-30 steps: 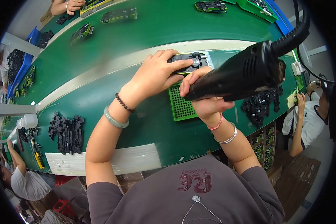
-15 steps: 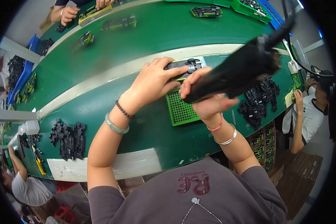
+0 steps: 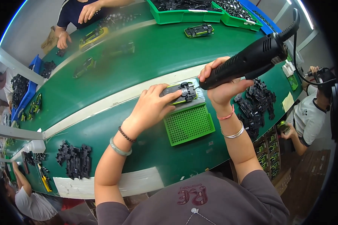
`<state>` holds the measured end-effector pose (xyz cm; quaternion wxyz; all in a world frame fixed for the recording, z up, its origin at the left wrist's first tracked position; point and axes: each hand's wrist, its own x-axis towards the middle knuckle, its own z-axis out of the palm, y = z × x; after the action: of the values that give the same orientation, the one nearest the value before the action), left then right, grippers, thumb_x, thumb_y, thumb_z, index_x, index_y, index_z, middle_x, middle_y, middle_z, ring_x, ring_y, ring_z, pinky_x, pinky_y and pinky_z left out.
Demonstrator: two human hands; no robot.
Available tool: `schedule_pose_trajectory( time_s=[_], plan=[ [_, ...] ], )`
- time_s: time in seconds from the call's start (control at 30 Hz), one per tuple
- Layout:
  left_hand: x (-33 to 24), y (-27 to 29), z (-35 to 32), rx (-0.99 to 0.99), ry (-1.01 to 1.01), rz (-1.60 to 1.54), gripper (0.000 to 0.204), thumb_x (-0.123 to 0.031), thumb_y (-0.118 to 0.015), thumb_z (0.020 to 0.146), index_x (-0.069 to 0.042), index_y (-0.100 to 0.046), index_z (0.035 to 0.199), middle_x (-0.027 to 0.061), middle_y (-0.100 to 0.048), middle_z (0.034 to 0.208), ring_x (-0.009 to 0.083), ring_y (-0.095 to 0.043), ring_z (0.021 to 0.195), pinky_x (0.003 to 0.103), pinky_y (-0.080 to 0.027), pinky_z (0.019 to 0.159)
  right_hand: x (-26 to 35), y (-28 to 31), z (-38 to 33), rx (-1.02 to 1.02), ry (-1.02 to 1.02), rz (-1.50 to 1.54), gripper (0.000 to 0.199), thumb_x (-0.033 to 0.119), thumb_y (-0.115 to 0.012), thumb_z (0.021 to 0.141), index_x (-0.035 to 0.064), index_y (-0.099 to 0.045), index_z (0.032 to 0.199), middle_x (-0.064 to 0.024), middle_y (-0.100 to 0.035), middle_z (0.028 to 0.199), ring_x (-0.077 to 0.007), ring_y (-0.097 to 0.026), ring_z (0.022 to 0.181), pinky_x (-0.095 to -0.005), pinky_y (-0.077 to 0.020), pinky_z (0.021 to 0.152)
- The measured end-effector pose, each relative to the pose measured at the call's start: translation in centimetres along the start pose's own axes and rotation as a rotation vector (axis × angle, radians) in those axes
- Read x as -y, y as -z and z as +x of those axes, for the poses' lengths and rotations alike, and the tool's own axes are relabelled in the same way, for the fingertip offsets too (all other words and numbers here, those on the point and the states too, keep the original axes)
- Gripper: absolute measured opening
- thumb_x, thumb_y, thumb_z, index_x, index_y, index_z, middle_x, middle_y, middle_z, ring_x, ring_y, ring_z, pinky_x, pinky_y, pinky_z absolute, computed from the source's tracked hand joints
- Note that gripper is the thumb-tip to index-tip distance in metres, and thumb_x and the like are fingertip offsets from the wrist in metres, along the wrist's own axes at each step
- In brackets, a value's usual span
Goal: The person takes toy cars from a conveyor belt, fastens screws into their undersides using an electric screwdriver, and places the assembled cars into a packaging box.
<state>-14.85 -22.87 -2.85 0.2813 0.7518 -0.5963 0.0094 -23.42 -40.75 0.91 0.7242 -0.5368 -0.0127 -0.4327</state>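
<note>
The left hand (image 3: 148, 107) braces its fingers on the upturned toy car (image 3: 188, 98), just beyond the green tray (image 3: 189, 123); the right hand (image 3: 223, 90) grips a black power tool (image 3: 248, 62); if the car shifts, the tool could slip into those fingers.

black power tool (image 3: 244, 62), black-and-lime toy car (image 3: 189, 91), green grid-patterned tray (image 3: 189, 125)

A: "Item one?"
B: "Dark shirt (image 3: 218, 200): two large dark-red embroidered letters (image 3: 192, 195) on the chest, smaller line above; inverted in this view."
A: "Two?"
B: "Toy car (image 3: 184, 93): white marking, black underside; too small to read."
A: "Three?"
B: "Black parts (image 3: 257, 107), piled: tiny white marks, illegible."
A: "Four?"
B: "White shirt (image 3: 312, 120), far right: small dark print, illegible."
</note>
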Motion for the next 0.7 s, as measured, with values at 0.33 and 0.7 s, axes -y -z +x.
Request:
schedule_pose_trajectory(
  time_s=[0.33,0.7],
  plan=[
    [-1.2,0.4,0.3,-0.059,0.081,-0.053,0.049,-0.025,-0.072,0.068,-0.019,-0.056,0.114,0.0158,-0.045,0.120,0.0373,-0.037,0.119,0.055,-0.032,0.094,0.8,-1.0,-0.5,0.058,0.057,0.081,0.101,0.092,-0.019,0.053,-0.0010,-0.046,0.082,-0.0107,-0.051,0.058,-0.0190,-0.053,0.049,-0.0274,-0.0453,0.047],
    [-2.9,-0.1,0.9,-0.352,-0.056,-0.077,0.016,-0.013,-0.074,0.065,-0.010,-0.063,0.076,0.0088,-0.055,0.104,0.0334,-0.044,0.112,0.042,-0.040,0.089,1.8,-2.4,-2.2,0.254,-0.008,0.283,0.106,0.097,-0.021,0.043,0.0020,-0.045,0.084,-0.0117,-0.052,0.066,-0.0209,-0.053,0.054,-0.0338,-0.0476,0.056]
  ],
)
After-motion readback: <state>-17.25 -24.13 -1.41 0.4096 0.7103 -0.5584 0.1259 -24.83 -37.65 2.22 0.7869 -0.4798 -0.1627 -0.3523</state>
